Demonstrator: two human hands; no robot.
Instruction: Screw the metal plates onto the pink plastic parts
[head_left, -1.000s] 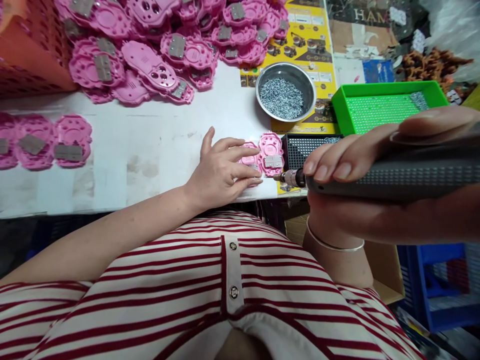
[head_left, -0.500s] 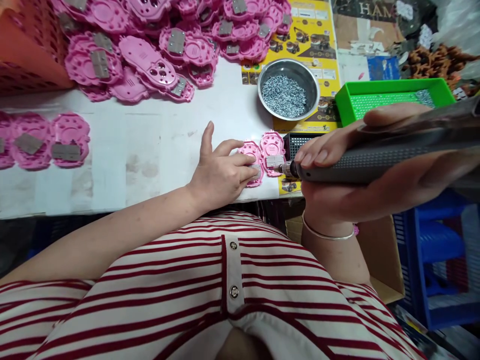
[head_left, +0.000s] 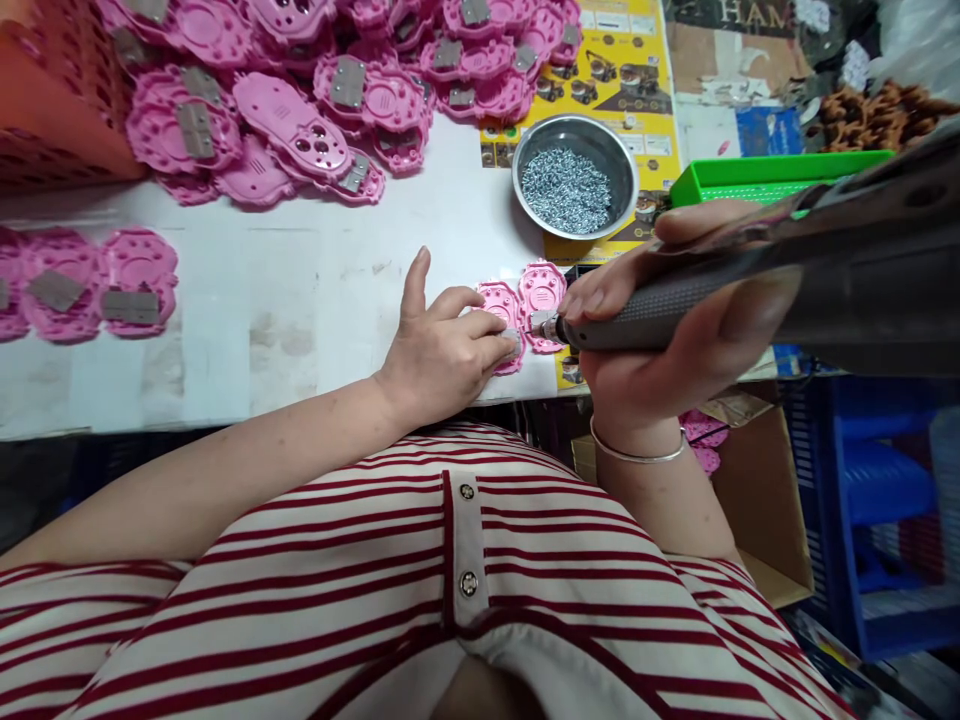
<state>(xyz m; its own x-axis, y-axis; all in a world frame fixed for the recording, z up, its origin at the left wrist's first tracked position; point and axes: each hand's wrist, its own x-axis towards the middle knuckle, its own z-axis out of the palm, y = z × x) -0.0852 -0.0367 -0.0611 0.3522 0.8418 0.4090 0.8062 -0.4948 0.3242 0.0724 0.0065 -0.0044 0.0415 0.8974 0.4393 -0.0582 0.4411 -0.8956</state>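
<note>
My left hand (head_left: 444, 357) rests on a pink plastic shell (head_left: 496, 300) near the table's front edge, thumb raised and fingers spread, fingertips over the shell's grey plate. A second pink shell (head_left: 542, 287), also with a grey plate, lies against its right side. My right hand (head_left: 645, 340) is wrapped round a dark electric screwdriver (head_left: 675, 305), which lies nearly level and points left. Its tip is at the gap between the two shells, close to the grey plates; exact contact is too small to tell.
Behind the shells stands a metal bowl of small screws (head_left: 576, 178). A green tray (head_left: 694, 185) is at the right, an orange basket (head_left: 60, 100) at the left. Pink shells (head_left: 292, 120) are heaped at the back; several (head_left: 139, 270) lie in a row at the left.
My right hand and the screwdriver have moved left, bringing the tip from the right shell's plate towards the left shell. My left hand has barely moved.
</note>
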